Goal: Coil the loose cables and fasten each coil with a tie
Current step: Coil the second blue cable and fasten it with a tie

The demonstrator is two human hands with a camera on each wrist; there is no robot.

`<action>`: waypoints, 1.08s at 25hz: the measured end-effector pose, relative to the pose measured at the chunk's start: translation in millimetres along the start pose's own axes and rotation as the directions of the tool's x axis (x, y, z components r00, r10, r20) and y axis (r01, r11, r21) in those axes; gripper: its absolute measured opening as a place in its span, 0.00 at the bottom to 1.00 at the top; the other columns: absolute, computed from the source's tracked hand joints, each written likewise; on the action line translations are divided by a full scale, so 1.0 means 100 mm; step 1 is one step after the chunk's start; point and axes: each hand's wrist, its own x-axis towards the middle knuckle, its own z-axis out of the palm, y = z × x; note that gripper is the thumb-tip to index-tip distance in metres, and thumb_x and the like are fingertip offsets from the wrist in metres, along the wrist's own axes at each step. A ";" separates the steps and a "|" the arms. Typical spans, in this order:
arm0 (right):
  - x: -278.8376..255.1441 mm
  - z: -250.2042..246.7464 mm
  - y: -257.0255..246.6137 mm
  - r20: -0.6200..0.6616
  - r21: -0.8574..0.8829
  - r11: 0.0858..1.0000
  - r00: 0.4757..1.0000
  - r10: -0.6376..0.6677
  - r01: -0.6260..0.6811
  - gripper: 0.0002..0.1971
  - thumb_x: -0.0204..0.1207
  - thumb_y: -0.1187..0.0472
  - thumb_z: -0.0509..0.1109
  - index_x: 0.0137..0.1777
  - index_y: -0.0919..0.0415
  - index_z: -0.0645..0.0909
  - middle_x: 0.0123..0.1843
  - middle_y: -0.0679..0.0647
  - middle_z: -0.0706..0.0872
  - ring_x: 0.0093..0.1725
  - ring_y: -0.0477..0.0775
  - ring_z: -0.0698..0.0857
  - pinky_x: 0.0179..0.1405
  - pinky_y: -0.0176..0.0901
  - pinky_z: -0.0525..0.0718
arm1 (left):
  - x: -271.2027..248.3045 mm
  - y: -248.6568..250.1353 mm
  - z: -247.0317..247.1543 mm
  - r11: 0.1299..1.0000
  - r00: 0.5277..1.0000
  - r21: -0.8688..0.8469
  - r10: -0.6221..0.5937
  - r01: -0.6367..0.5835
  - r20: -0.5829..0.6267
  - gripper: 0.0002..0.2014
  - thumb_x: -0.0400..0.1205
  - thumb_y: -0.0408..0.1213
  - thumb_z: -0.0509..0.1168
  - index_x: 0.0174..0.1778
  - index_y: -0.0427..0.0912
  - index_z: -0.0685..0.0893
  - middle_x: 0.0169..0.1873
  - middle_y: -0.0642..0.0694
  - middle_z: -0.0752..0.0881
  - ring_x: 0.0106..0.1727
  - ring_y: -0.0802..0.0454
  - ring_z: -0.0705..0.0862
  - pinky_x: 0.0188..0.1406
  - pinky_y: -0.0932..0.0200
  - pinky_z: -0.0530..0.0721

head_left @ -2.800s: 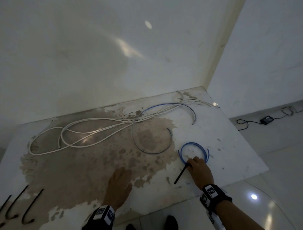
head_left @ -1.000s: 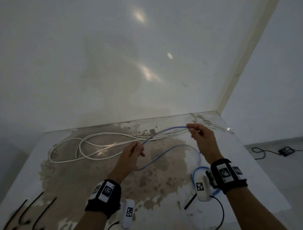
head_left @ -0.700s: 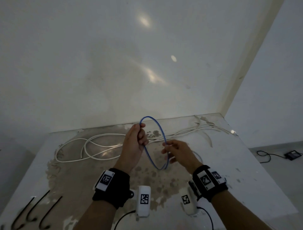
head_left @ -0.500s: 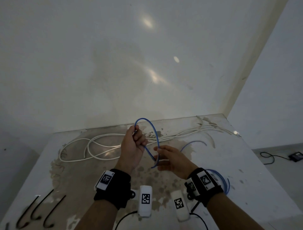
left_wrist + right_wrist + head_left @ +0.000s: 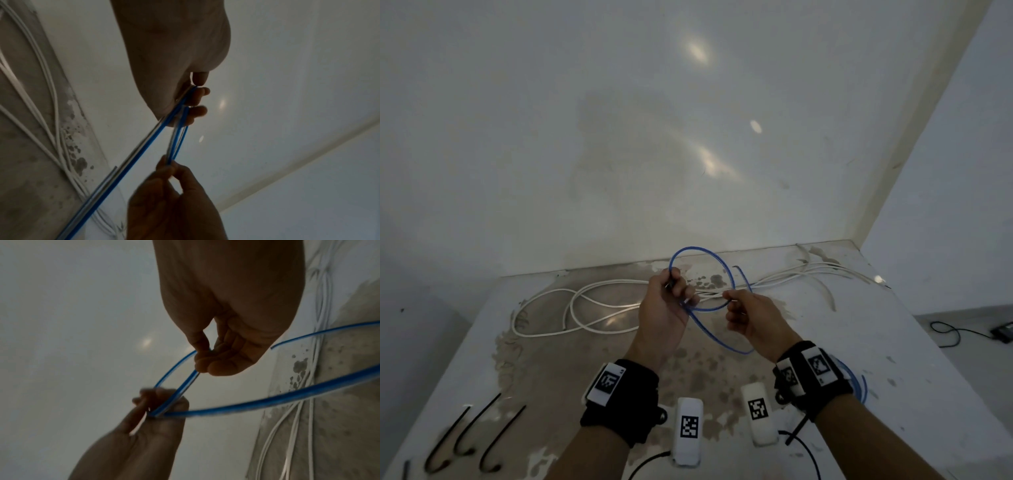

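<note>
Blue cable (image 5: 717,270) looped mid-frame, lifted over counter (image 5: 859,329). Your L hand (image 5: 666,308) grips the gathered loops; R hand (image 5: 751,317) pinches a strand. White cable (image 5: 585,301) lies behind, upper-left of hands.

No legible text (only coded tags)

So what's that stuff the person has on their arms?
Both arms are bare, with no sleeves. Each wrist has a wide black band, left and right, with white tags that have black square codes printed on them. Under each wrist hangs a small white box, left and right, also with a code, trailing a thin black cable.
</note>
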 end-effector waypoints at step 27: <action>-0.34 0.22 0.18 0.356 -0.360 0.920 0.934 -0.019 0.156 0.15 0.87 0.50 0.60 0.55 0.63 0.78 0.43 0.59 0.86 0.35 0.56 0.84 0.39 0.49 0.80 | -0.11 -0.10 0.11 0.748 0.971 0.632 0.238 -0.204 0.031 0.23 0.91 0.48 0.47 0.30 0.43 0.64 0.18 0.51 0.64 0.16 0.54 0.64 0.18 0.60 0.62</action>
